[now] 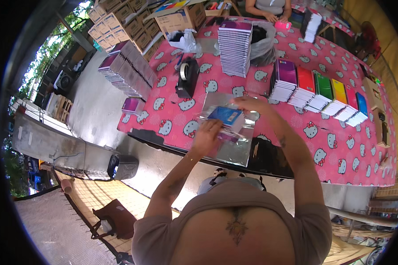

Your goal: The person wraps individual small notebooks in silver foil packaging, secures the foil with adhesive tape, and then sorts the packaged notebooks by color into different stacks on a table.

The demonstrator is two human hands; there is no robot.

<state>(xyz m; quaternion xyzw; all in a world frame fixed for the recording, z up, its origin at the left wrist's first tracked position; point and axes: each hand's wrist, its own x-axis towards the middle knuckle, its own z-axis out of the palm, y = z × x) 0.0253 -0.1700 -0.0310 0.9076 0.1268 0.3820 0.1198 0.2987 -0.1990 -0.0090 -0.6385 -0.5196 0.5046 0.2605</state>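
A small bundle of notebooks (225, 115) with a blue cover on top lies at the table's near edge, in or on a clear plastic bag (234, 152); I cannot tell which. My left hand (208, 134) is closed on the bundle's near left side, fingers over its edge. At the far right corner of the bundle, my right hand (250, 104) has its fingers bent together on the upper part of the plastic. A black tape dispenser (188, 78) with a roll of tape stands beyond, to the left.
Tall stacks of spiral notebooks stand at the back (235, 48) and left (127, 70). A row of colour-covered notebooks (311, 88) fills the right side of the pink patterned table (292, 143). Cardboard boxes (124, 26) are piled behind. Across the table, a person's hands (276, 18) hold something pink.
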